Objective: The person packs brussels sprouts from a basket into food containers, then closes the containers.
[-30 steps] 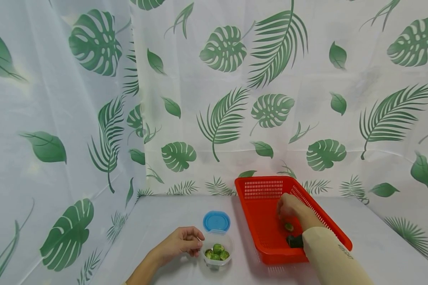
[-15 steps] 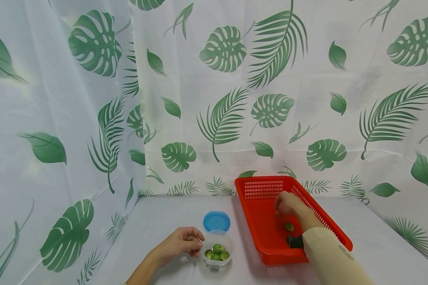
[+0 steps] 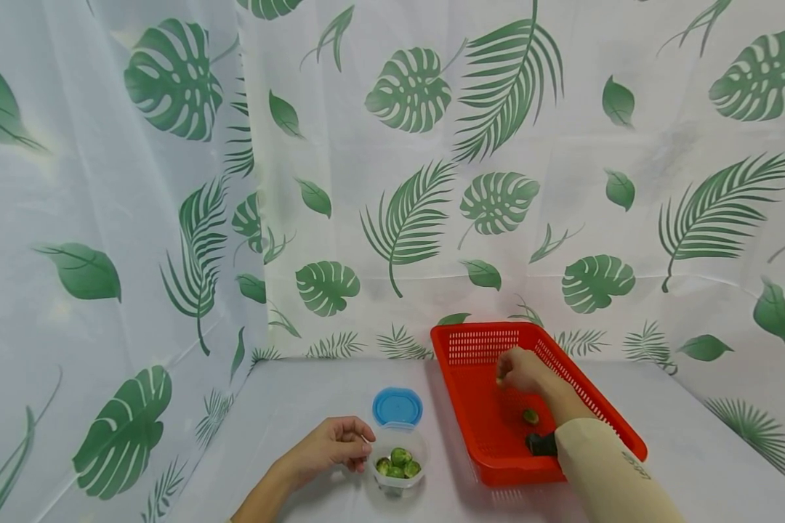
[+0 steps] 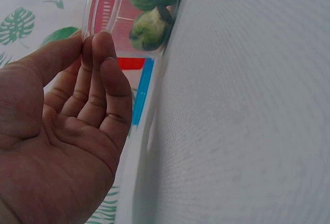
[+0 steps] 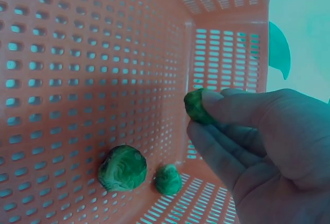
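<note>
Between its thumb and fingertips my right hand (image 3: pixel 525 372) pinches a Brussels sprout (image 5: pixel 197 105), up off the floor of the red basket (image 3: pixel 480 407). Two more sprouts show in the right wrist view: a larger one (image 5: pixel 122 168) and a smaller one (image 5: pixel 168 179), lying in the basket. At the left, my left hand (image 3: pixel 336 444) pinches the rim of a clear plastic container (image 3: pixel 382 436), thumb and fingertips meeting at its edge. Several Brussels sprouts (image 3: pixel 400 457) sit inside that container.
A blue lid (image 3: pixel 397 407) lies flat on the white table (image 3: pixel 314 385), just behind the container. In the basket's near end is a dark object (image 3: pixel 540 444), partly hidden by my right sleeve (image 3: pixel 602 465). Leaf-print curtains (image 3: pixel 419 218) hang at the back and sides.
My right hand has risen slightly and moved left inside the basket, the pinched sprout coming into view at its fingertips. The left hand and the container have stayed still.
</note>
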{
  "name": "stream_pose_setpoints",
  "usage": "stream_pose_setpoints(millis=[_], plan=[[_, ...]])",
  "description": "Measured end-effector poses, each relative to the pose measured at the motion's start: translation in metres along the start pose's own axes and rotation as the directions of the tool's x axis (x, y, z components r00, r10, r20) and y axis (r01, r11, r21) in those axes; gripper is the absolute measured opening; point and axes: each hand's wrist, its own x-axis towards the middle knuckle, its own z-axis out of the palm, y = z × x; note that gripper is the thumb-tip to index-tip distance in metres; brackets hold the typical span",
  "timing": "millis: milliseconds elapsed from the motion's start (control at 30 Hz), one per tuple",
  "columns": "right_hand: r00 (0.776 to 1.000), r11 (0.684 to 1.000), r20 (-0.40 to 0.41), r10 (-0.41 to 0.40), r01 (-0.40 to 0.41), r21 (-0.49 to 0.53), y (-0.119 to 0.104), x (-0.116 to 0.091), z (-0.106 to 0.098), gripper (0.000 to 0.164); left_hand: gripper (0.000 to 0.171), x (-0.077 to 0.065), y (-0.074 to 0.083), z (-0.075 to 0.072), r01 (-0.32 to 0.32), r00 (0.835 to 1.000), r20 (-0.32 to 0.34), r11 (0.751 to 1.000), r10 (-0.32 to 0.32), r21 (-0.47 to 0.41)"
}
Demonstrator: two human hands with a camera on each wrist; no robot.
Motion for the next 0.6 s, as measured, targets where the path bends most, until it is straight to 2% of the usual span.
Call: stream_pose_setpoints(millis=[267,600], plan=[[0.998,0.996,-0.034,-0.062,0.064,0.064,-0.006,0.002,0.001,0.009,0.03,0.0,-0.001,0.0,0.002,1.0,-0.001,1.0,-0.002,0.003],[0.998,0.992,-0.055,-0.032,0.039,0.118,-0.015,0.001,-0.002,0.011,0.028,0.0,0.0,0.0,-0.001,1.0,0.004,1.0,0.002,-0.004]])
